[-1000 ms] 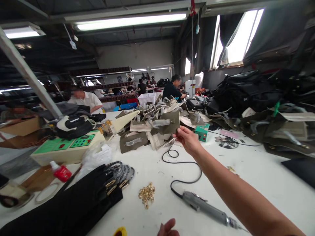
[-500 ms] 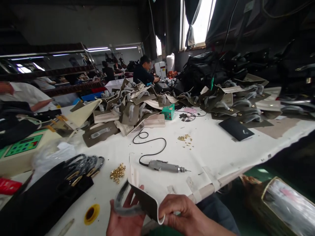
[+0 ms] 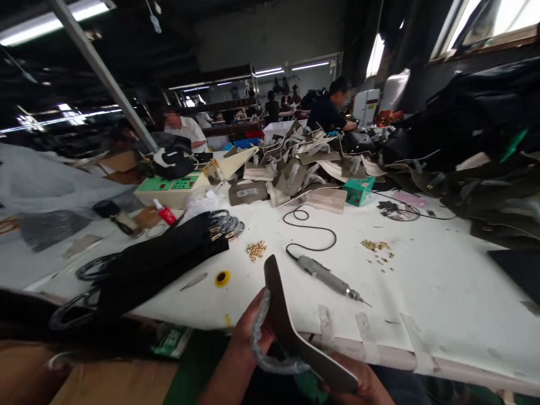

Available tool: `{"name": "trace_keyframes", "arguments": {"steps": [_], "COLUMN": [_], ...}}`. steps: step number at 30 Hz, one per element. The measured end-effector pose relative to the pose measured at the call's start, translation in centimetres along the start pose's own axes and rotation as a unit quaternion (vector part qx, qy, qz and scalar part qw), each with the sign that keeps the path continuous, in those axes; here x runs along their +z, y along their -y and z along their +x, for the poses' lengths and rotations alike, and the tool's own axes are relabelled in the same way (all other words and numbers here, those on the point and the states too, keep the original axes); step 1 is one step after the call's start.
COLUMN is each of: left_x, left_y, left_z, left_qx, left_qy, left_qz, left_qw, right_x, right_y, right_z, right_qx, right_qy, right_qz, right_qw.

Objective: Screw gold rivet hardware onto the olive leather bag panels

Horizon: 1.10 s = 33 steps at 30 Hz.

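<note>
A dark olive bag panel (image 3: 283, 320), bent along its length and pale on its edge, is held above the table's front edge. Its curved carry handle (image 3: 258, 344), wrapped in clear plastic, loops out on the left side. My left hand (image 3: 250, 327) grips the upper part of the panel beside the handle, its fingertips hidden behind. At the lower right end my right hand (image 3: 359, 378) is closed on the panel, partly covered by it. Just beyond the panel lies a grey electric screwdriver (image 3: 323, 273) with a black cord.
Brass-coloured fittings lie in two small piles, one on the left (image 3: 256, 251) and one on the right (image 3: 377, 246). A yellow tape roll (image 3: 222, 278) and black bag pieces (image 3: 169, 264) are at left. Similar panels (image 3: 295, 174) are heaped behind, near a green box (image 3: 358, 191). A co-worker (image 3: 327, 115) sits beyond.
The view has swung left. The bag panel has turned, showing more of its dark side and standing more on edge. Both hands keep hold of it.
</note>
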<state>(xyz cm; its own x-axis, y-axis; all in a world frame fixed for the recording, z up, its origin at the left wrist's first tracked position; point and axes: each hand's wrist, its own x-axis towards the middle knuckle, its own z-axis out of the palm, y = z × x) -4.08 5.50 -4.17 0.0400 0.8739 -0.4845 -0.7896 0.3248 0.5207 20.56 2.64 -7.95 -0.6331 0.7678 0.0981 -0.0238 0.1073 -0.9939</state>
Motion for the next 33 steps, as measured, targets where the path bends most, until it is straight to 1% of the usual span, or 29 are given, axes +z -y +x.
{"name": "trace_keyframes", "arguments": {"steps": [3,5,8,10,11,12,14,17,19,21,23,24,27,30,33], "left_x": [0.8,0.8,0.3,-0.3,-0.6,-0.9,-1.6,-2.5,-3.1,-3.8,-4.4,-4.7,-5.1,-5.2,-5.6], "left_y": [0.2,0.1,-0.4,-0.9,-1.1,-1.3,-1.6,-1.9,-2.1,-2.4,-2.8,-3.0,-3.5,-3.9,-4.0], "left_z": [-0.5,-0.6,-0.6,-0.6,-0.6,-0.5,-0.5,-0.5,-0.7,-0.9,-1.2,-1.3,-1.4,-1.1,-0.5], "left_qx": [0.002,-0.005,-0.010,-0.001,0.004,0.010,0.025,0.049,0.056,0.060,0.063,0.062,0.059,0.058,0.054], "left_qy": [-0.003,0.008,0.038,0.050,0.053,0.057,0.057,0.038,0.027,0.022,0.019,0.021,0.035,0.042,0.043], "left_qz": [0.006,0.024,0.059,0.080,0.091,0.104,0.131,0.161,0.164,0.166,0.170,0.171,0.171,0.178,0.171], "left_qw": [1.000,1.000,0.997,0.996,0.994,0.993,0.989,0.985,0.985,0.984,0.983,0.983,0.983,0.981,0.983], "right_x": [-0.4,-0.8,-2.0,-2.9,-3.4,-3.7,-4.0,-3.3,-2.3,-1.3,-0.4,-0.1,0.4,0.5,0.5], "right_y": [-1.2,-1.6,-1.2,-0.2,0.5,1.2,2.4,3.1,2.6,1.6,0.2,-0.5,-2.1,-2.8,-3.0], "right_z": [-0.9,-1.2,-1.0,0.1,1.0,2.3,5.7,12.8,18.1,22.9,26.7,28.1,30.8,31.9,32.5], "right_qx": [0.015,0.041,0.089,0.115,0.121,0.119,0.104,0.083,0.074,0.076,0.083,0.088,0.110,0.127,0.139], "right_qy": [0.038,0.032,-0.052,-0.120,-0.143,-0.156,-0.160,-0.137,-0.111,-0.086,-0.069,-0.064,-0.047,-0.039,-0.039], "right_qz": [-0.063,-0.107,-0.165,-0.195,-0.208,-0.219,-0.232,-0.243,-0.285,-0.338,-0.370,-0.380,-0.408,-0.424,-0.423], "right_qw": [0.997,0.993,0.981,0.967,0.960,0.956,0.954,0.957,0.949,0.934,0.923,0.919,0.905,0.896,0.895]}}
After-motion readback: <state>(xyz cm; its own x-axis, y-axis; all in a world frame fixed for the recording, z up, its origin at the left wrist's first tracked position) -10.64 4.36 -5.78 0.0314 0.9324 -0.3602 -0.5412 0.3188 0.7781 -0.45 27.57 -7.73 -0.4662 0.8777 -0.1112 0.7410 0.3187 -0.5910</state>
